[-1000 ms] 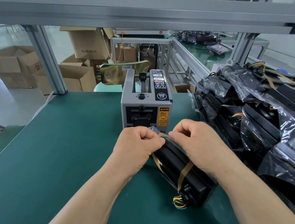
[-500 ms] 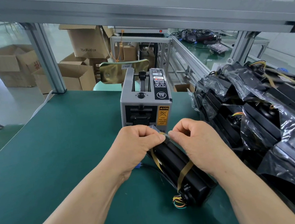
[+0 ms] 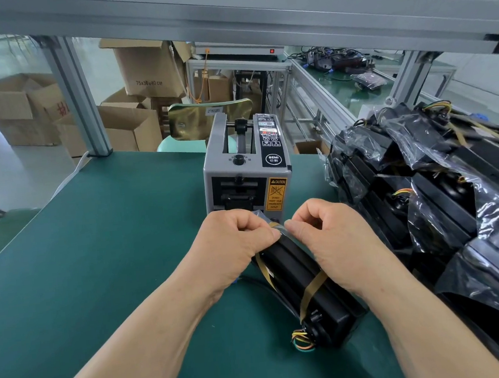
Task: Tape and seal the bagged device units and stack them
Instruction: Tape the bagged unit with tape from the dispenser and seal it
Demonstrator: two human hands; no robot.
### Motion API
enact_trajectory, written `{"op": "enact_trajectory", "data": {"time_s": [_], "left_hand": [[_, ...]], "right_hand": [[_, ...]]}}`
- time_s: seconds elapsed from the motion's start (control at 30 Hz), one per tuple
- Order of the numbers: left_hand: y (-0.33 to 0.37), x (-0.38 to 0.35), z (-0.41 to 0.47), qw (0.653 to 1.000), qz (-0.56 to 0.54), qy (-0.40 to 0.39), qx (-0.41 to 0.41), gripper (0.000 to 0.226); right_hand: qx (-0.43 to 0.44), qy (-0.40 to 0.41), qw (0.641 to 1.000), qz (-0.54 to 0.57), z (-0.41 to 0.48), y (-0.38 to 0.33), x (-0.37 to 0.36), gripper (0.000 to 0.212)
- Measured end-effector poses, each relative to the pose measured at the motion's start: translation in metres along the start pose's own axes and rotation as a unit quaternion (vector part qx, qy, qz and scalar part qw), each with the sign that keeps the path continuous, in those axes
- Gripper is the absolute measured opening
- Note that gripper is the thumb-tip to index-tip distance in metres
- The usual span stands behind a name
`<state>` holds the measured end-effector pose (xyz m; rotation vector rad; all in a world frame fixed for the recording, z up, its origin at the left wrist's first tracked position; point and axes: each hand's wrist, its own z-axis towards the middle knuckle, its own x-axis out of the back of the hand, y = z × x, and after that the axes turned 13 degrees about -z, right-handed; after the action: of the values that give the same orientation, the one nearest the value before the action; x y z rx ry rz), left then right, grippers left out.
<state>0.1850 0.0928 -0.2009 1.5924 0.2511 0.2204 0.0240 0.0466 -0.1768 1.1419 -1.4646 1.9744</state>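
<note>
A black bagged device unit (image 3: 304, 277) lies on the green mat (image 3: 98, 262), wrapped with amber tape strips, coloured wires showing at its near end. My left hand (image 3: 232, 247) and my right hand (image 3: 328, 242) both pinch the folded bag flap at the unit's far end, fingers curled, thumbs almost touching. Just behind the hands stands the grey tape dispenser (image 3: 246, 171). A pile of bagged units (image 3: 443, 211) fills the right side of the bench.
Aluminium frame posts (image 3: 80, 95) and a shelf beam (image 3: 227, 13) run overhead. Cardboard boxes (image 3: 132, 108) stand on the floor beyond the bench, with a chair back (image 3: 206, 120) behind the dispenser. Another bench (image 3: 347, 80) extends at the back right.
Both hands have stayed at the far end of the unit, shifting only slightly while working the bag flap. The unit has not moved.
</note>
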Motion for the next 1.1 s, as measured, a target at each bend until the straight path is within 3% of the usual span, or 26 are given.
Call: {"op": "enact_trajectory", "data": {"time_s": [0.27,0.37,0.47,0.67,0.9,1.0,1.1], "left_hand": [[-0.001,-0.002,-0.001,0.997,0.064,0.042,-0.018,0.025],[-0.004,-0.005,0.000,0.997,0.009,0.072,0.020,0.034],[-0.008,-0.006,0.001,0.996,-0.039,0.077,0.033,0.019],[-0.010,-0.001,-0.002,0.999,-0.008,0.030,0.018,0.042],[-0.005,0.017,0.011,0.999,-0.009,-0.037,0.000,0.025],[-0.005,0.014,0.014,0.999,0.020,-0.027,-0.017,0.016],[-0.005,0.012,0.011,0.996,0.060,-0.047,-0.047,0.029]], "right_hand": [[0.005,0.004,1.000,0.009,0.001,0.002,-0.003,0.022],[0.010,0.009,1.000,0.006,0.000,0.002,-0.004,0.023],[0.009,0.010,1.000,0.002,-0.002,0.001,-0.004,0.023],[0.003,0.002,1.000,-0.025,-0.005,-0.006,-0.005,0.031],[0.010,-0.013,0.995,-0.102,-0.006,-0.013,-0.002,0.054],[-0.001,-0.025,0.988,-0.151,-0.001,-0.014,-0.002,0.047],[-0.011,-0.050,0.974,-0.220,0.007,-0.018,-0.003,0.041]]}}
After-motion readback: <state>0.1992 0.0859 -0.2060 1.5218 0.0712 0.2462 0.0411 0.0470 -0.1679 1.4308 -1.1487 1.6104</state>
